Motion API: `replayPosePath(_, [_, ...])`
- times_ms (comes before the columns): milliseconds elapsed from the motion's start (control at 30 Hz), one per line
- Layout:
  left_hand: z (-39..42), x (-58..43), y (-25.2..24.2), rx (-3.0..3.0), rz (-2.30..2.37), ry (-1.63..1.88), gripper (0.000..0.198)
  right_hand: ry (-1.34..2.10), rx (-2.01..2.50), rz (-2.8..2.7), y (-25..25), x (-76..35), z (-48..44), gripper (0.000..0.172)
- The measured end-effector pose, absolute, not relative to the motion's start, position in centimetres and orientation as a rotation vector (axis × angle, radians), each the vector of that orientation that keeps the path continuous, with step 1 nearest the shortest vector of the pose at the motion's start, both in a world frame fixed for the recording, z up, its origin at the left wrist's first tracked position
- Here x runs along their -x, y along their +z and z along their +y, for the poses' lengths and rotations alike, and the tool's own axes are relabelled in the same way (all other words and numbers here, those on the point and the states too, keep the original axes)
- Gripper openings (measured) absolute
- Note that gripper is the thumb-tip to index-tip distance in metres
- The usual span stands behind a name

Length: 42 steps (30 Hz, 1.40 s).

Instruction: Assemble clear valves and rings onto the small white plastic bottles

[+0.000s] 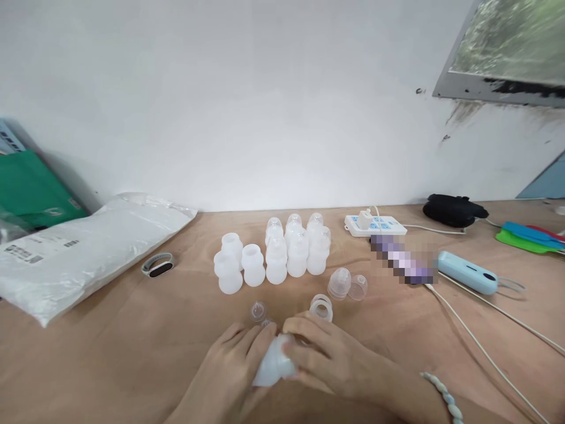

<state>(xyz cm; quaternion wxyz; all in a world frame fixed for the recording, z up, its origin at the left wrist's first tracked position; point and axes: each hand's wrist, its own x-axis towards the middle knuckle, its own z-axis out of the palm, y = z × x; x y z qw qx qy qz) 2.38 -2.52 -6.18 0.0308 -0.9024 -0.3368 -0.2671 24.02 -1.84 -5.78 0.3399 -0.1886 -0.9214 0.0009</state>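
Near the front of the table, my left hand [233,359] is wrapped around a tilted white baby bottle [270,368]. The fingers of my right hand [324,353], slightly blurred, close on the bottle's upper right end; any part under them is hidden. Just beyond my hands lie clear bottle nipples [258,311], one partly covered by my left fingers. White collar rings [322,310] rest beyond my right hand, and clear dome caps [339,283] sit farther back. Open-necked bottles [230,275] stand upright at centre left. Several bottles with clear caps [276,264] stand beside them in rows.
A white plastic parcel [106,235] and a fitness band [159,265] lie left. On the right are a power strip [388,226], a blurred-out purple object [401,259], a light blue device [468,273], a black pouch [454,210] and trailing white cables [472,338].
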Motion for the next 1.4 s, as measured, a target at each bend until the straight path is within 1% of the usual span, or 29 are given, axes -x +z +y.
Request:
replayPosePath(33, [-2.5,-2.4,-6.1,2.808,-1.095,-0.820,0.039,-0.048,0.469,-2.403,-5.6,-24.0,-1.8,0.019])
replayPosePath(100, [-2.4,-2.4,-6.0,2.784,-1.107,-0.807,0.038,-0.043,0.478,-2.366,-5.5,-23.8,-1.7,0.026])
replayPosePath(167, [-2.3,-2.2,-6.1,2.703,-1.022,-0.773,0.036,0.082,0.576,-2.330,-5.6,-23.7,-1.8,0.047])
replayPosePath(200, [-2.2,-2.1,-6.2,2.653,-0.978,-0.755,0.035,0.165,0.645,-2.321,-5.6,-23.6,-1.9,0.052])
replayPosePath(233, [-2.2,-2.0,-6.2,2.603,-0.945,-0.741,0.035,0.254,0.716,-2.320,-5.6,-23.6,-2.1,0.048])
replayPosePath(300, [-2.1,-1.8,-6.2,2.544,-0.931,-0.714,0.036,0.403,0.788,-2.330,-5.4,-23.7,-2.4,0.031])
replayPosePath(333, [-2.0,-1.7,-6.2,2.536,-0.942,-0.698,0.036,0.426,0.776,-2.339,-5.3,-23.7,-2.5,0.029])
replayPosePath(433, [-2.0,-1.7,-6.1,2.535,-0.978,-0.646,0.037,0.349,0.721,-2.344,-5.0,-23.8,-2.7,0.049])
replayPosePath(467, [-1.9,-1.7,-6.2,2.528,-0.971,-0.636,0.037,0.324,0.751,-2.333,-5.0,-23.8,-2.7,0.054])
replayPosePath(500, [-1.9,-1.8,-6.2,2.511,-0.955,-0.637,0.038,0.317,0.799,-2.318,-5.0,-23.8,-2.7,0.056])
replayPosePath(533, [-1.9,-1.8,-6.3,2.490,-0.937,-0.639,0.038,0.327,0.847,-2.301,-5.0,-23.7,-2.7,0.052])
replayPosePath(567, [-1.9,-1.8,-6.5,2.470,-0.920,-0.644,0.038,0.339,0.873,-2.289,-5.1,-23.7,-2.6,0.044])
replayPosePath(633, [-1.8,-1.8,-6.6,2.438,-0.895,-0.659,0.036,0.322,0.842,-2.279,-5.1,-23.6,-2.6,0.021])
replayPosePath(667, [-1.7,-1.7,-6.7,2.430,-0.890,-0.665,0.036,0.293,0.806,-2.275,-5.1,-23.6,-2.6,0.018])
replayPosePath(700, [-1.7,-1.7,-6.7,2.425,-0.887,-0.668,0.035,0.261,0.783,-2.268,-5.1,-23.6,-2.6,0.022])
replayPosePath(733, [-1.7,-1.6,-6.8,2.421,-0.883,-0.671,0.035,0.238,0.779,-2.261,-5.0,-23.6,-2.7,0.029])
replayPosePath(800, [-1.8,-1.7,-6.9,2.417,-0.875,-0.675,0.035,0.254,0.839,-2.251,-5.1,-23.5,-2.7,0.050])
replayPosePath(833, [-1.8,-1.8,-6.9,2.420,-0.873,-0.680,0.035,0.293,0.876,-2.254,-5.2,-23.5,-2.8,0.054])
replayPosePath(867, [-1.9,-1.9,-6.9,2.428,-0.868,-0.693,0.035,0.339,0.900,-2.260,-5.4,-23.5,-2.8,0.052])
replayPosePath(900, [-2.0,-2.0,-6.9,2.443,-0.868,-0.712,0.034,0.376,0.910,-2.271,-5.5,-23.4,-2.8,0.044])
replayPosePath(967, [-2.1,-2.1,-6.8,2.497,-0.880,-0.780,0.031,0.376,0.859,-2.303,-5.5,-23.4,-2.8,0.031])
replayPosePath(1000, [-2.2,-2.2,-6.6,2.546,-0.896,-0.821,0.030,0.315,0.801,-2.316,-5.3,-23.5,-2.8,0.027])
replayPosePath(1100, [-2.2,-2.3,-5.8,2.818,-1.056,-0.915,0.026,-0.031,0.581,-2.302,-4.4,-23.8,-2.7,0.017])
replayPosePath(1167, [-2.0,-2.1,-5.4,3.031,-1.308,-0.993,0.019,-0.194,0.470,-2.266,-3.7,-24.3,-2.6,0.019])
replayPosePath(1200, [-1.9,-1.9,-5.3,3.116,-1.461,-1.070,0.019,-0.225,0.445,-2.244,-3.5,-24.5,-2.5,0.019])
replayPosePath(1300, [-1.3,-0.7,-5.3,3.156,-1.911,-1.460,0.034,-0.212,0.482,-2.148,-3.4,-25.0,-2.2,0.023])
replayPosePath(1400, [-0.5,0.8,-5.5,2.806,-2.142,-1.808,0.044,-0.179,0.586,-2.086,-3.9,-25.3,-1.9,0.030])
